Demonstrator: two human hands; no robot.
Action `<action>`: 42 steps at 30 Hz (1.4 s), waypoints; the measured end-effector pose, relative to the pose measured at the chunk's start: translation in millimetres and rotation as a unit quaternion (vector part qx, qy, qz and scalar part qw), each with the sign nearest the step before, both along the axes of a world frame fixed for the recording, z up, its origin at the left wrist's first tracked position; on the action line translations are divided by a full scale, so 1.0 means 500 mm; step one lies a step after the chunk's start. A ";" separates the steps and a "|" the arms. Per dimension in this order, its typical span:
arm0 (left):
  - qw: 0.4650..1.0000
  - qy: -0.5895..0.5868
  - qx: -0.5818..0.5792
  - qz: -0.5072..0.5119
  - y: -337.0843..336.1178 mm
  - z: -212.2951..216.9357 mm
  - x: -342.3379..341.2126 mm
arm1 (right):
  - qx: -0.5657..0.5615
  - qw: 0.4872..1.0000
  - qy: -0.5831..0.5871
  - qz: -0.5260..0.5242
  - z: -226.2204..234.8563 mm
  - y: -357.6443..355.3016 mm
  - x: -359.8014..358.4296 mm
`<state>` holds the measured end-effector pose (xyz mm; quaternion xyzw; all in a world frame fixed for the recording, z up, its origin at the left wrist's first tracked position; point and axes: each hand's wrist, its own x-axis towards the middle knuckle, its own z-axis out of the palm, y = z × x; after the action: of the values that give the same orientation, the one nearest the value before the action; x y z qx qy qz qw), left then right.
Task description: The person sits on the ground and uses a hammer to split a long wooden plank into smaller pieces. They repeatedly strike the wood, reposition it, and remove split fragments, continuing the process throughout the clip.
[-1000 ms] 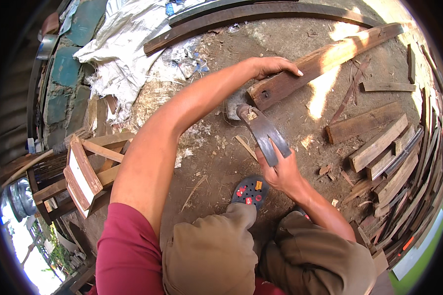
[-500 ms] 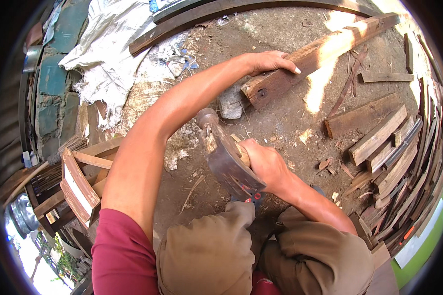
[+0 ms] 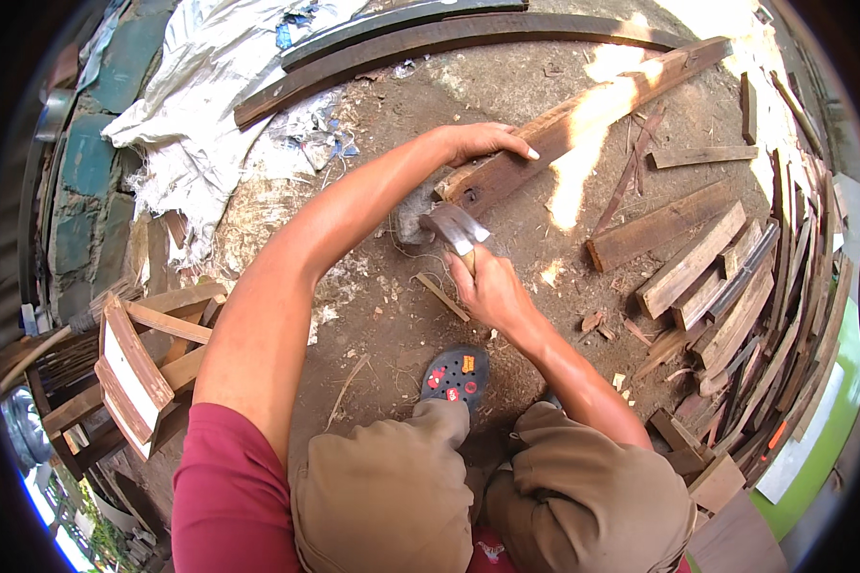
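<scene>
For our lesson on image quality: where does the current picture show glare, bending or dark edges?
Head view: sunlight washes out part of the long brown wooden beam, and bright glints mark the grey metal hammer head; head view: the long dark wooden strip looks bowed, likely by the fisheye lens, and the corners are black.

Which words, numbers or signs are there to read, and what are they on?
There are none I can read clearly.
Dark clog: its orange charm and red charms are too small to read.
Red cloth at the bottom edge: a pale mark, too blurred to read.
Hammer and wooden beam: no lettering shows.
</scene>
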<state>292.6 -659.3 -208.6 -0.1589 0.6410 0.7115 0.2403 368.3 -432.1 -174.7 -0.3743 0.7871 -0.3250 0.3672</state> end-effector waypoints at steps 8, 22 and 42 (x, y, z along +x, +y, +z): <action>0.986 -0.040 -0.154 -0.056 0.047 -0.003 -0.014 | 0.071 0.993 -0.058 0.079 0.062 0.231 -0.005; 0.931 0.017 -0.363 0.004 0.182 -0.007 -0.021 | 0.017 0.984 -0.059 -0.169 -0.008 0.446 0.012; 0.991 -0.021 -0.132 0.021 0.306 0.009 0.005 | -0.030 0.994 -0.068 -0.085 0.019 0.448 -0.007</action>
<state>295.0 -506.2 -204.0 -0.2175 0.7208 0.6218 0.2158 364.7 -208.2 -164.9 -0.2943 0.7791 -0.4029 0.3796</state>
